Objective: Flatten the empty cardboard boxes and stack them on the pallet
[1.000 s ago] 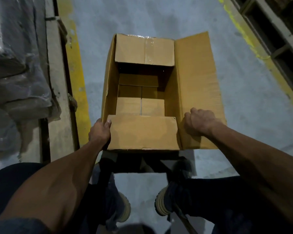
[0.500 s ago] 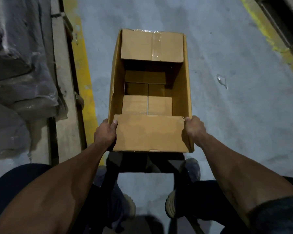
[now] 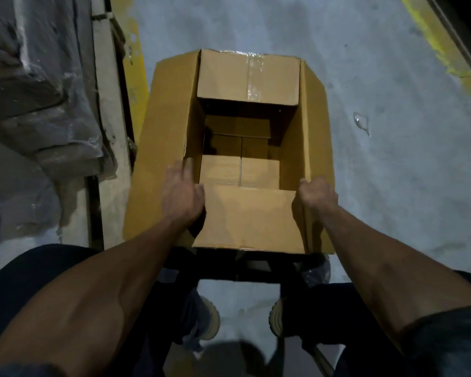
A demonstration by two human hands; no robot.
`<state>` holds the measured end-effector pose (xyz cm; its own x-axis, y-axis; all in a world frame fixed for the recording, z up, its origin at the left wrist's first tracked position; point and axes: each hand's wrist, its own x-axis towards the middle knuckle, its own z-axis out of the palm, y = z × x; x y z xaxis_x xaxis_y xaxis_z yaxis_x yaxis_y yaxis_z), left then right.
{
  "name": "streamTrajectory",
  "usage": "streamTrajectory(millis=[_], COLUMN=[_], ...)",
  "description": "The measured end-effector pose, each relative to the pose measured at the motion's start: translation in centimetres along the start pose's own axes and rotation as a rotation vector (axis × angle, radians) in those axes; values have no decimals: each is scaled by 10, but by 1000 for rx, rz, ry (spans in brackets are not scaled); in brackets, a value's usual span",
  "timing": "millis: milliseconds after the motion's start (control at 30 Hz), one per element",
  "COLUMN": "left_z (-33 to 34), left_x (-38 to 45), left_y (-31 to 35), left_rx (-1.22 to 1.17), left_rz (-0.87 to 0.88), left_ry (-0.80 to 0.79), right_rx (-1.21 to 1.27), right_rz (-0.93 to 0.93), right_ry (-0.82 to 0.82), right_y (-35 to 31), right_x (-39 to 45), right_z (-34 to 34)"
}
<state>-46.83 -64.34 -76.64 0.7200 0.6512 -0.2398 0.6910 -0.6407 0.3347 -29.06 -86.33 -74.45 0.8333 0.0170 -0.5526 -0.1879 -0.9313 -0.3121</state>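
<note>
Grey concrete floor [image 3: 392,186] fills most of the view, with a yellow painted line [image 3: 136,85] running just left of the box and another line at the far right corner. Left of the box, beyond the yellow line, sits a pallet [image 3: 104,131] loaded with goods under dull plastic wrap [image 3: 33,104]

Brown cardboard box [image 3: 294,159] stands open and upright on the floor, straight in front of the person. All four top flaps are folded outward: the left one [image 3: 163,137] broad and sloping down, the right one narrower, the far one [image 3: 245,77] carrying a strip of clear tape, the near one [image 3: 248,219] lying toward the person. Inside, the bottom flaps are closed

Left hand [image 3: 181,197] lies at the box's near left corner, fingers [image 3: 178,170] stretched forward and blurred, resting over the left flap and the edge of the near flap; no curl around the card shows. Right hand [image 3: 317,197] is at the near right corner, its fingers curled over the top rim of the box's right wall, gripping it

Below the box, two pale-soled shoes [image 3: 210,319] stand on the floor. Right of the box, well apart, a small scrap of clear film [image 3: 362,123] lies on the concrete
</note>
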Motion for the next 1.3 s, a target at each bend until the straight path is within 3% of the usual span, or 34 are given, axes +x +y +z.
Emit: streamTrajectory(millis=[167, 333, 567, 700, 900, 1000, 1233, 1300], left_z=[9, 31, -39, -82, -75, -43, 28, 32], left_x=[33, 53, 37, 11, -28, -53, -84, -81], left_y=[58, 84, 101, 114, 111, 101, 78, 79], left_rx=[246, 176, 113, -58, 86, 258, 363, 365], left_rz=[432, 391, 653, 507, 334, 334, 338, 339], left_ry=[-291, -717, -626, -851, -1311, -1331, -1032, -1018], right_rx=[86, 173, 114, 67, -32, -80, -32, -28], right_rz=[-33, -15, -89, -101, -115, -117, -57, -46], right_ry=[-51, -119, -245, -325, -290, -229, -154, -137], right_y=[-17, -21, -20, -17, -7, 1, 6, 7], right_x=[35, 56, 54, 38, 11, 3, 3, 5], right_z=[-5, 9, -11, -22, -18, -10, 7, 10])
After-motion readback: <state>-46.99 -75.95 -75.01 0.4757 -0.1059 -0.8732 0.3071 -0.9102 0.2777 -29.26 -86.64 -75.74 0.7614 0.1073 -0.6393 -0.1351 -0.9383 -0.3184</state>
